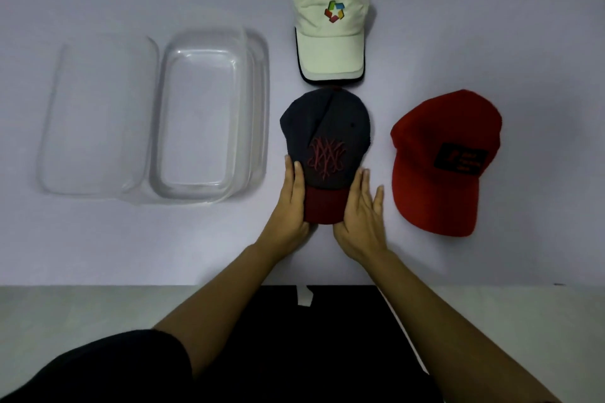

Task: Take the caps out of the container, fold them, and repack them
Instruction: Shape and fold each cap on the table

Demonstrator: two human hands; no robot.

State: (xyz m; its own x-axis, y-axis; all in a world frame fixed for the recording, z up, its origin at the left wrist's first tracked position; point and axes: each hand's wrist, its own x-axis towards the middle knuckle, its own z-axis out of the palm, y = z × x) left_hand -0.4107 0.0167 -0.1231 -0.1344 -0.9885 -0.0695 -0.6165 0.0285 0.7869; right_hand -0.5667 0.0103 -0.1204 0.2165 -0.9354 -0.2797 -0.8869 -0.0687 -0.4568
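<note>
— Where are the caps right now?

— All three lie out on the pale bench. The dark navy cap with the maroon brim sits in the middle, brim toward the person. The white cap lies just beyond it on the far side, its dark-edged brim almost meeting the navy crown; I can't tell if they touch. The red cap is off to the right, apart from the other two, with a dark patch on its front.

— And the container?

— The clear plastic container stands to the left of the navy cap, nothing in it that I can see. Its clear lid lies flat against its left side.

— What are the hands doing?

— Both are on the navy cap. The left hand lies along the left side of the brim, fingers straight and reaching up onto the crown's edge. The right hand lies along the right side of the brim, fingers spread and flat, some resting on the bench beside it.

— Gripping it?

— Not closed round it. The hands are open, pressed against the cap from both sides, with the brim between the palms. The thumbs are hidden, so whether they are tucked under the brim I can't say.

— Is it folded?

— The white cap looks flattened; the red one is rounded.
</note>
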